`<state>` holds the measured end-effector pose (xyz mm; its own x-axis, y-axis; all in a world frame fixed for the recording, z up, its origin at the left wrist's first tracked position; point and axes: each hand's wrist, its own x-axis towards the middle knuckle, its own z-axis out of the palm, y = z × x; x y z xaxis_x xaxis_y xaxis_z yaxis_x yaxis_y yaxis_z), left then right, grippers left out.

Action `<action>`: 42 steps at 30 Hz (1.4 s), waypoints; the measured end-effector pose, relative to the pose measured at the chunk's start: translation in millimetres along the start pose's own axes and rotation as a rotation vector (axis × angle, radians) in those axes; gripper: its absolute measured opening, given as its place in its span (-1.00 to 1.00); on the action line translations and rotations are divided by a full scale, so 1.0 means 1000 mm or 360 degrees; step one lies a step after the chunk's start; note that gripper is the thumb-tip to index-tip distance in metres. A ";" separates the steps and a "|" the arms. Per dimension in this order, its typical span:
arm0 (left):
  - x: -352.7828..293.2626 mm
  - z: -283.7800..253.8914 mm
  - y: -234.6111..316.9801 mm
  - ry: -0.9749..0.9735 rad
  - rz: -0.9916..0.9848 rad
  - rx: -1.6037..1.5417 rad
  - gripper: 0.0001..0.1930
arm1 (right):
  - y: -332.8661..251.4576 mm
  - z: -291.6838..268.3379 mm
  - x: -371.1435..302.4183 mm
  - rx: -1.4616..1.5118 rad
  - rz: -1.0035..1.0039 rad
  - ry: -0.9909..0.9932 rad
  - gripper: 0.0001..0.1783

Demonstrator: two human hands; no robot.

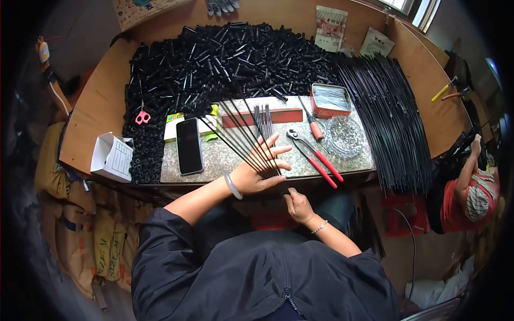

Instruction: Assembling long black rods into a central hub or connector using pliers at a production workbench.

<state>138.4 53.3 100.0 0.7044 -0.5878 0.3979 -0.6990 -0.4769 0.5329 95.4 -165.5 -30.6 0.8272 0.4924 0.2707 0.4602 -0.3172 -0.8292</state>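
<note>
My left hand point(257, 170) is over the front edge of the work surface, holding a fan of several thin black rods point(234, 140) across its palm, with its fingers stretched and spread. The rods splay out toward the far left, above a black phone point(189, 146). Just below the table edge, my right hand point(300, 206) is closed, its fingers curled together; whatever it may hold cannot be made out. Nearest on the surface are red-handled pliers point(316, 159), a red bar point(289, 116) and several thin metal rods point(262, 122) across it.
A heap of short black tubular parts point(225, 59) fills the back. Bundled black rods point(383, 117) lie to the right. An open tin point(331, 100), glass dish point(344, 137), orange-handled screwdriver point(316, 130), pink scissors point(142, 116) and white box point(112, 158) stand around. Another person point(471, 192) is at far right.
</note>
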 end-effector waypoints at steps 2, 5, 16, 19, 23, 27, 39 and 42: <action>-0.006 0.011 -0.001 -0.0087 0.0028 0.0189 -0.64 | -0.002 -0.002 0.001 -0.0445 -0.0055 0.0171 -0.72; -0.017 0.027 -0.010 -0.0232 0.0170 0.0538 -0.52 | -0.011 -0.021 -0.003 -0.0582 -0.0012 0.0141 -0.61; -0.006 0.035 -0.002 -0.0275 0.0147 0.0818 -0.40 | -0.032 -0.069 -0.035 -0.0231 0.0207 0.0172 -0.78; -0.015 0.029 0.005 -0.0409 -0.0014 0.0848 -0.42 | -0.017 -0.056 -0.036 -0.0088 0.0106 0.0143 -0.76; -0.005 0.018 0.028 -0.0571 0.0104 0.1178 -0.53 | -0.025 -0.060 -0.034 -0.0068 -0.0012 0.0235 -0.79; 0.000 0.027 0.009 -0.0589 0.0131 0.1056 -0.54 | -0.030 -0.070 -0.038 -0.0062 0.0007 0.0302 -0.79; 0.002 0.020 0.022 -0.0658 0.0078 0.0977 -0.43 | -0.042 -0.075 -0.025 -0.0002 -0.0123 0.0296 -0.80; 0.003 0.024 0.016 -0.0576 0.0115 0.0931 -0.53 | -0.047 -0.080 -0.025 0.0004 -0.0136 0.0290 -0.80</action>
<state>126.8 28.0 91.4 0.6390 -0.7640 0.0890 -0.7660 -0.6426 -0.0166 79.2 -228.1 40.5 0.8300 0.3627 0.4237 0.5305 -0.2785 -0.8007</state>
